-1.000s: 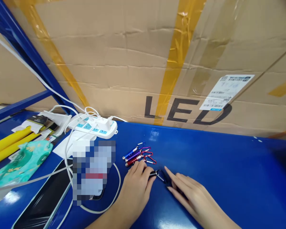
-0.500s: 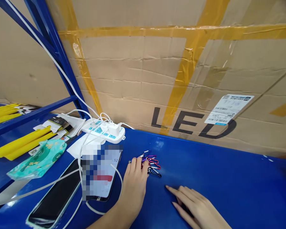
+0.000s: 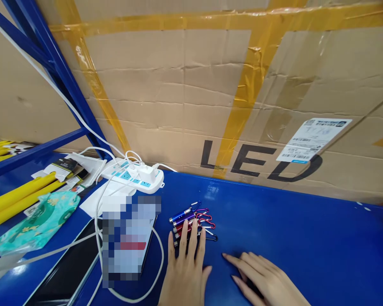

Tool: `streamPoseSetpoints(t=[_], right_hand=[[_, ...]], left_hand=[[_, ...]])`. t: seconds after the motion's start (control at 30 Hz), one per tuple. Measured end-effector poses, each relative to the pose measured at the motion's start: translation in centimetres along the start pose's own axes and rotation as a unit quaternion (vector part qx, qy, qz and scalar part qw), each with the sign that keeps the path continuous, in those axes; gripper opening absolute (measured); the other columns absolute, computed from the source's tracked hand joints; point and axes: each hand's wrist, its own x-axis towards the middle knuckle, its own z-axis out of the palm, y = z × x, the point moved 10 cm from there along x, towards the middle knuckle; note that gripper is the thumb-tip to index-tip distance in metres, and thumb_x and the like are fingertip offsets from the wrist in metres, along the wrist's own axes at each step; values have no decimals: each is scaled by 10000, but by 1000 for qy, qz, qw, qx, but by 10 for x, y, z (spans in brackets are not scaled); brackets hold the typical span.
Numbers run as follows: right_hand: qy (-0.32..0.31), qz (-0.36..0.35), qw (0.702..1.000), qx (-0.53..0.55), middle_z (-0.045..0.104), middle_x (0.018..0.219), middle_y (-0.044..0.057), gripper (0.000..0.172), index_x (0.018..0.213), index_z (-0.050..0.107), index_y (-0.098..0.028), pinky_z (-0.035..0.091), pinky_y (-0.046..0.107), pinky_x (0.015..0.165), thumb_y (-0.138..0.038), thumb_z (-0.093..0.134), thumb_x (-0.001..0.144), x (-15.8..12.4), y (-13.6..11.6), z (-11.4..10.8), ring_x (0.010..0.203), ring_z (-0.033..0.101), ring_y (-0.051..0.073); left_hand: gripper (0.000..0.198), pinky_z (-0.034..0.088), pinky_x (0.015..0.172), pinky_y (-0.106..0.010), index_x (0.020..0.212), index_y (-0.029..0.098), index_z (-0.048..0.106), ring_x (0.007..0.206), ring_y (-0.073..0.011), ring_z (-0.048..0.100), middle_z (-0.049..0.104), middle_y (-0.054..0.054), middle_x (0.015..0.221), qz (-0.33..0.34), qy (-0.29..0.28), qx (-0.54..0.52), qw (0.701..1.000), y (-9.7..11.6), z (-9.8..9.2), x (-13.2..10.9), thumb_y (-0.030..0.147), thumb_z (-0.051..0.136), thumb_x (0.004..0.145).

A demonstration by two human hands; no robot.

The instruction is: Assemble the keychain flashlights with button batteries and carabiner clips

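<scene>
Several small metal penlights with carabiner clips lie side by side on the blue tabletop (image 3: 290, 238). At the far end of the row is a blue penlight (image 3: 179, 215), then a purple penlight (image 3: 180, 220) and red penlights (image 3: 178, 229). The nearest one has a black clip (image 3: 212, 237), and its body is mostly behind my fingers. My left hand (image 3: 187, 263) is open, fingers spread, with its fingertips over the nearer penlights; whether they touch is unclear. To the right, my right hand (image 3: 264, 272) rests by the table, index finger and thumb apart, holding nothing visible.
Left of the penlights lie a lit phone (image 3: 148, 216), partly pixelated, and a dark phone (image 3: 68, 267), with a white cable (image 3: 162, 250) looping around. A power strip (image 3: 159, 179), teal packet (image 3: 51, 216) and yellow tubes (image 3: 22, 193) sit farther left. Behind stands a large cardboard box (image 3: 166, 106).
My left hand has drawn back toward me and spread its fingers, uncovering the penlights, which now show in a row. My right hand stays nearly where it was. The view has shifted slightly.
</scene>
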Motion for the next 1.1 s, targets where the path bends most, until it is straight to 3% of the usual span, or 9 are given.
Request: streamPoseSetpoints(t=[0.17, 0.3, 0.43, 0.7, 0.93, 1.1], right_hand=[[3, -3, 1000, -6, 733, 942, 37, 440, 1093, 661, -201, 600, 287, 664, -316, 252, 977, 3, -1, -3, 804, 707, 187], [6, -4, 1000, -6, 739, 902, 40, 469, 1069, 666, -195, 599, 282, 654, -309, 219, 983, 5, -1, -4, 781, 709, 176], [-3, -2, 1000, 7, 737, 894, 44, 438, 1094, 652, -195, 599, 292, 659, -312, 246, 979, 5, 0, -1, 777, 709, 176], [-5, 6, 999, 34, 726, 939, 50, 346, 1157, 614, -204, 589, 300, 708, -297, 348, 955, 2, 1, 0, 826, 699, 183], [-14, 29, 997, 73, 718, 901, 52, 348, 1160, 609, -211, 581, 303, 678, -265, 335, 953, 7, 1, -5, 788, 691, 180], [-30, 46, 995, 86, 712, 897, 62, 338, 1143, 612, -198, 575, 313, 644, -269, 346, 948, 6, 4, -3, 771, 686, 187]], left_hand=[[471, 382, 965, -555, 1400, 148, 361, 1317, -344, 333, 373, -128, 1456, 2, 8, -12, 1000, -3, 3, 5, 263, 347, 944], [462, 366, 971, -578, 1376, 116, 402, 1308, -364, 342, 402, -158, 1432, -38, 21, -28, 999, -11, 3, 8, 279, 319, 952], [506, 327, 990, -608, 1392, 75, 359, 1331, -385, 287, 328, -213, 1458, -65, 12, -41, 997, -16, 6, 10, 273, 377, 926], [528, 337, 993, -593, 1412, 100, 324, 1336, -371, 288, 316, -193, 1469, -40, 1, -60, 997, -13, 1, 15, 314, 381, 933], [501, 372, 953, -581, 1298, 54, 499, 1185, -372, 490, 539, -235, 1284, -9, 63, -42, 997, -3, -22, 8, 358, 285, 962], [371, 495, 784, -498, 1222, 68, 574, 970, -345, 609, 638, -199, 1094, -11, 25, -5, 1000, -5, -15, 12, 133, 402, 900]])
